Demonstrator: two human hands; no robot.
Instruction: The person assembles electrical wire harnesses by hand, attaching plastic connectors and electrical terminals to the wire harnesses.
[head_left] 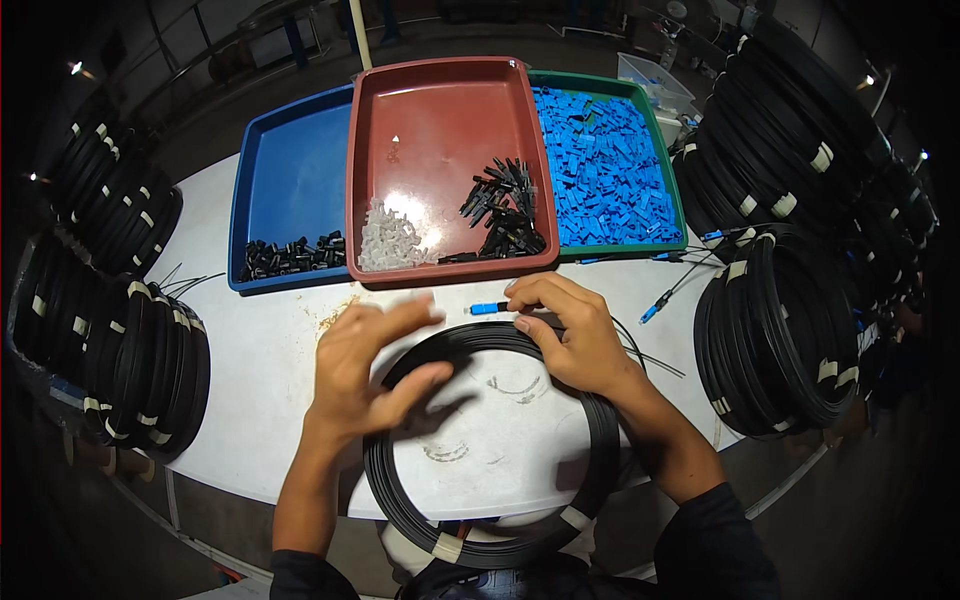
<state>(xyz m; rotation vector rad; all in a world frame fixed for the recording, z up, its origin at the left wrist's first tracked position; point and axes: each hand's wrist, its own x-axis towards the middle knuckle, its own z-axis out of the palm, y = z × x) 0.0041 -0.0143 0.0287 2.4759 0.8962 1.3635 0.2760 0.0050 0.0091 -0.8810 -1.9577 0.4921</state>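
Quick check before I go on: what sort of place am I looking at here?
Most likely a cable assembly bench in a workshop or small factory. Sorting trays hold small black, clear and blue connector parts, stacks of taped black cable coils ring the white table, and the right hand holds a blue connector.

A white table (270,400) with a curved edge is set in a dim room, a dark floor (850,530) is seen below it, small bright lamps (76,68) are caught at the far left and right, and a pale upright post (360,35) is seen behind.
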